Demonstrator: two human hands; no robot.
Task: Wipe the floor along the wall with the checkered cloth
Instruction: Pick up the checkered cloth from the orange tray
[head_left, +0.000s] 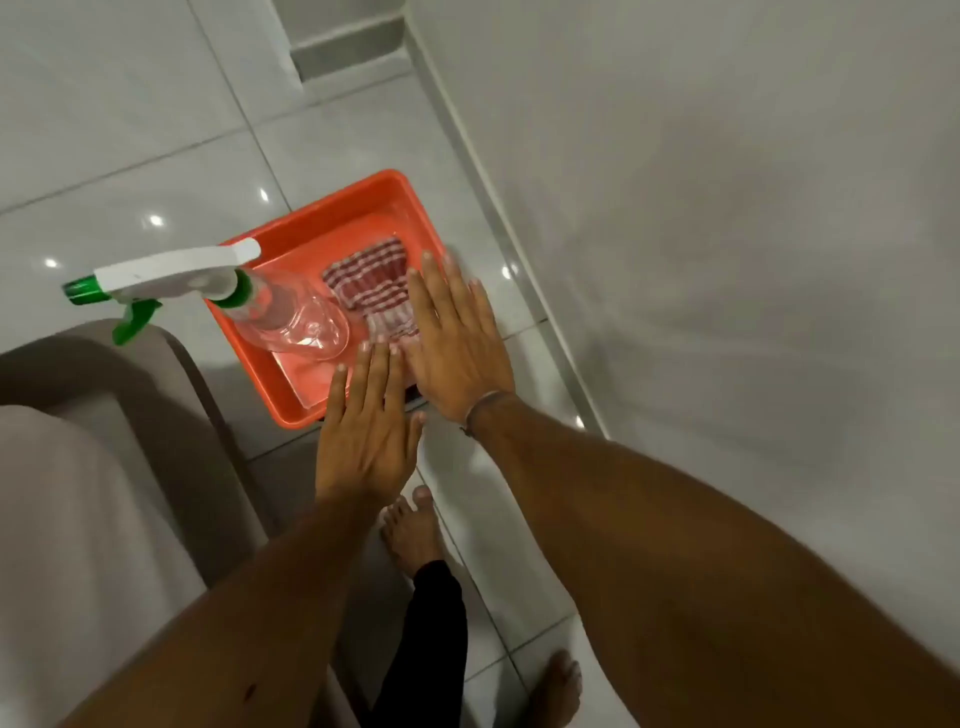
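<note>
The red-and-white checkered cloth (371, 288) lies crumpled inside an orange plastic tray (311, 228) that sits on the white tiled floor (156, 156) beside the wall (727, 208). My right hand (454, 338) is stretched flat above the tray's right edge, fingers apart, over part of the cloth and holding nothing. My left hand (369, 426) hovers flat over the tray's near corner, fingers spread, also empty. Whether either hand touches the cloth is unclear.
A clear spray bottle (291, 317) with a white and green trigger head (166, 280) lies in the tray, nozzle sticking out left. A beige seat edge (104, 441) fills the lower left. My bare feet (415, 530) stand on the tiles. The baseboard (519, 260) runs along the wall.
</note>
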